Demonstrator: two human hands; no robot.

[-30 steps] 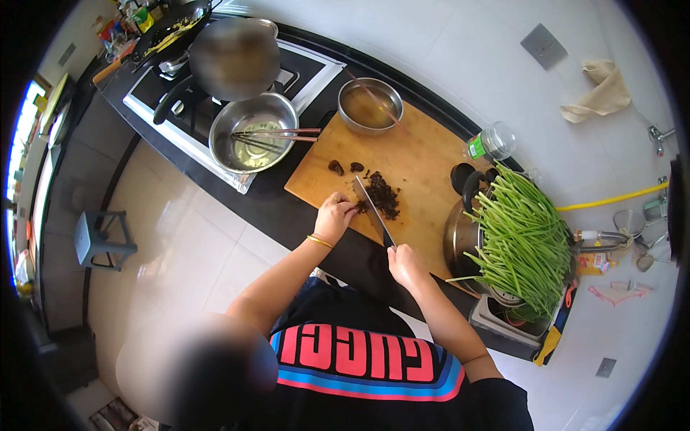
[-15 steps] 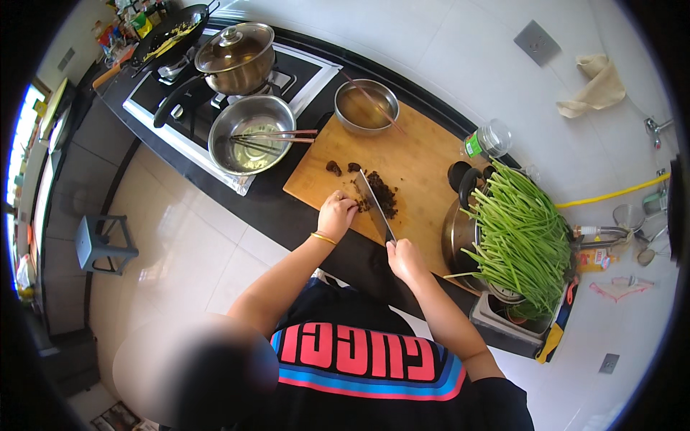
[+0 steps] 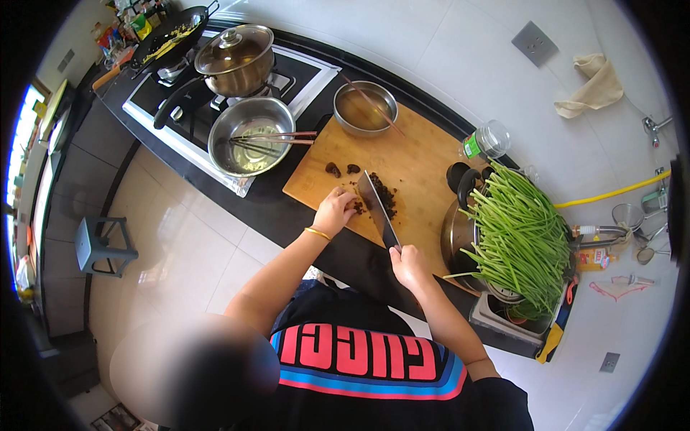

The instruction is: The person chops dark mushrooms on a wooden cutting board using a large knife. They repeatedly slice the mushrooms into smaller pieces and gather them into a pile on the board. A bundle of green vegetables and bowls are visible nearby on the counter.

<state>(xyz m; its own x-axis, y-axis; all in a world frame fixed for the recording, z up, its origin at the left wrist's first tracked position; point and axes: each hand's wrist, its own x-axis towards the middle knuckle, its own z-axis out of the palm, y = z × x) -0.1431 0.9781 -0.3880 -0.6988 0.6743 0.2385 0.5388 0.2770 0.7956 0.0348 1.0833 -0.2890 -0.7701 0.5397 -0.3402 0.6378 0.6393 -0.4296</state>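
My right hand (image 3: 410,266) is closed round the handle of a wide-bladed kitchen knife (image 3: 376,208). The blade tilts over the wooden cutting board (image 3: 424,154), its flat side partly facing up. Just left of it, my left hand (image 3: 335,211) has its fingers curled down onto small dark brown pieces (image 3: 358,207) at the board's near edge. Beyond the blade lies a heap of chopped dark brown food (image 3: 386,194), partly hidden by the knife. Two uncut dark brown lumps (image 3: 333,170), possibly soaked mushrooms, rest farther left on the board.
A steel bowl of brownish liquid (image 3: 365,115) with a chopstick across it stands at the board's far edge. Left are a steel basin (image 3: 251,161) with chopsticks, a lidded pot (image 3: 241,68) and a wok (image 3: 172,43). Long green stalks (image 3: 521,241) cover a pot on the right, near a jar (image 3: 492,140).
The knife blade has tilted, showing more of its flat side, and sits slightly farther right. My right hand has moved slightly right and down; my left hand has barely moved.
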